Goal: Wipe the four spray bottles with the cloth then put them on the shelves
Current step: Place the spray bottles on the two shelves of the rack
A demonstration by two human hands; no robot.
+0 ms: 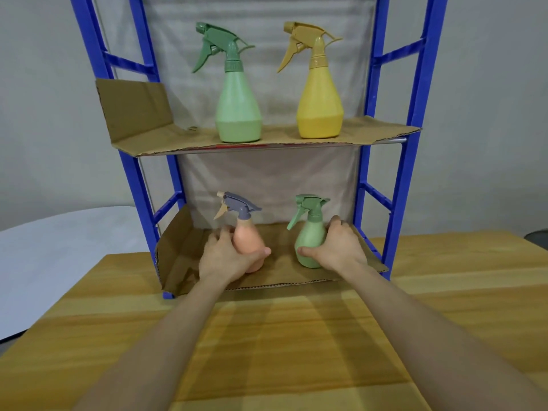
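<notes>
A blue shelf frame holds pale green, yellow, peach and small green spray bottles on brown cardboard.

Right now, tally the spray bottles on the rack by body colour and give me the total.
Green: 2 (large green bottle, small green bottle)
Yellow: 1 (yellow bottle)
Pink: 1 (pink bottle)
Total: 4
</notes>
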